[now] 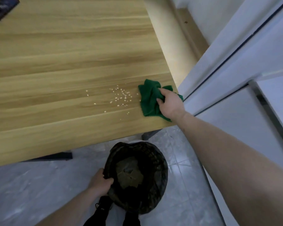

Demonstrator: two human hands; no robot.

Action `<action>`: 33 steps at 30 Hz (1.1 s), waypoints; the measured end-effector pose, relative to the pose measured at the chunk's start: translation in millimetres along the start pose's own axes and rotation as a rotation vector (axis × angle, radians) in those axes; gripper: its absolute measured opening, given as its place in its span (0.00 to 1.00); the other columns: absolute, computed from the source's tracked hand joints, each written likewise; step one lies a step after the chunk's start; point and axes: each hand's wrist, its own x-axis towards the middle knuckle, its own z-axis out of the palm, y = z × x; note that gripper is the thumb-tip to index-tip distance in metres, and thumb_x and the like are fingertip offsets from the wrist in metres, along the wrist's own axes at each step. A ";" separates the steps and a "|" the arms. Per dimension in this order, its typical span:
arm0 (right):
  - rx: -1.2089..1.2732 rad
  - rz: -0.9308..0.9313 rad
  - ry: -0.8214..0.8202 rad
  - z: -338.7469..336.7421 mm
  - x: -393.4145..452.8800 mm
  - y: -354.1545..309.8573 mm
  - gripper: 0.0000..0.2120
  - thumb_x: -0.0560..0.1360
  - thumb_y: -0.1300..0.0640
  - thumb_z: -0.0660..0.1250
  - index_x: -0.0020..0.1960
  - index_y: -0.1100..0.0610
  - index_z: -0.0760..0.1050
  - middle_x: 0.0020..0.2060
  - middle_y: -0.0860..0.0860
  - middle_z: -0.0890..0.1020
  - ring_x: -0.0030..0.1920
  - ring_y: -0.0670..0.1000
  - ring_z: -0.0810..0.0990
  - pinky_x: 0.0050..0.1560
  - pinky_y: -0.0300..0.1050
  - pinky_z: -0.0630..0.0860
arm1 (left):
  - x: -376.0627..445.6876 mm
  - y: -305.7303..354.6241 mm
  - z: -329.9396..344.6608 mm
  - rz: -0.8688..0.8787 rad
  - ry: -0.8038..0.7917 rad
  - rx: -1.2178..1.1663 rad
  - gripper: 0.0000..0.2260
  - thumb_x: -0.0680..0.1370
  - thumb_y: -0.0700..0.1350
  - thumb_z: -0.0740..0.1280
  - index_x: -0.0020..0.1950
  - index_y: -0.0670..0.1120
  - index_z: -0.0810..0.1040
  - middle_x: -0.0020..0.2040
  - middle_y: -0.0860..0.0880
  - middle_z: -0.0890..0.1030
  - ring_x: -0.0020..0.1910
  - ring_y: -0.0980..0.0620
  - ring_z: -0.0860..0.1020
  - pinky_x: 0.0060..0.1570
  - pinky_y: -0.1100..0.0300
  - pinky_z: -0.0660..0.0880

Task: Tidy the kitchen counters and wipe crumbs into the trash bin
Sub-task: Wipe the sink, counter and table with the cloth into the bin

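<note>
Fingers (159,101) of right hand (169,104) bunching green cloth (149,100) beside crumbs (121,96); left hand (100,181) gripping bin rim (163,162), below counter (64,62)

We find a light wood-grain surface (64,54) with its near edge running slantwise above the floor. A scatter of pale crumbs (119,96) lies on it close to the near right corner, most of them clustered, a few strays spread to the left and toward the near edge. Just right of the crumbs, a crumpled green cloth (149,99) lies on the surface at the corner, its right end reaching the surface's edge. At the far left corner we note a dark flat object (2,8), cut by the frame and too blurred to identify. Below, a grey tiled floor (31,185) carries a dark-lined trash bin (155,173), standing just off the near edge, and dark table feet (59,156).
</note>
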 end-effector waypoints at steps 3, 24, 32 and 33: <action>-0.072 -0.150 -0.011 7.3 -16.3 11.9 0.25 0.81 0.53 0.67 0.77 0.54 0.69 0.74 0.51 0.73 0.73 0.55 0.69 0.76 0.48 0.62 | 0.3 7.6 2.0 -0.004 0.008 -0.059 0.11 0.77 0.42 0.68 0.58 0.47 0.72 0.54 0.45 0.78 0.51 0.45 0.80 0.42 0.54 0.82; 0.151 -0.237 0.222 -33.8 14.0 -63.8 0.21 0.79 0.61 0.59 0.69 0.46 0.75 0.60 0.44 0.82 0.57 0.46 0.79 0.56 0.36 0.72 | 1.9 24.1 -31.2 -0.026 0.076 -0.296 0.10 0.74 0.41 0.70 0.53 0.46 0.73 0.52 0.40 0.79 0.49 0.41 0.82 0.40 0.49 0.84; -0.051 -0.199 -0.064 41.2 53.7 -94.6 0.24 0.82 0.63 0.59 0.76 0.52 0.70 0.75 0.49 0.72 0.77 0.59 0.64 0.79 0.56 0.58 | 15.5 14.0 -38.8 -0.003 0.069 -0.276 0.09 0.75 0.41 0.70 0.52 0.47 0.73 0.52 0.41 0.79 0.47 0.44 0.81 0.33 0.57 0.81; -0.064 -0.237 -0.077 46.8 47.5 -93.6 0.24 0.81 0.64 0.60 0.76 0.52 0.70 0.76 0.48 0.71 0.79 0.60 0.61 0.79 0.59 0.56 | 16.5 12.7 -39.5 -0.001 0.070 -0.275 0.09 0.75 0.41 0.70 0.52 0.48 0.73 0.52 0.42 0.79 0.47 0.45 0.81 0.32 0.58 0.80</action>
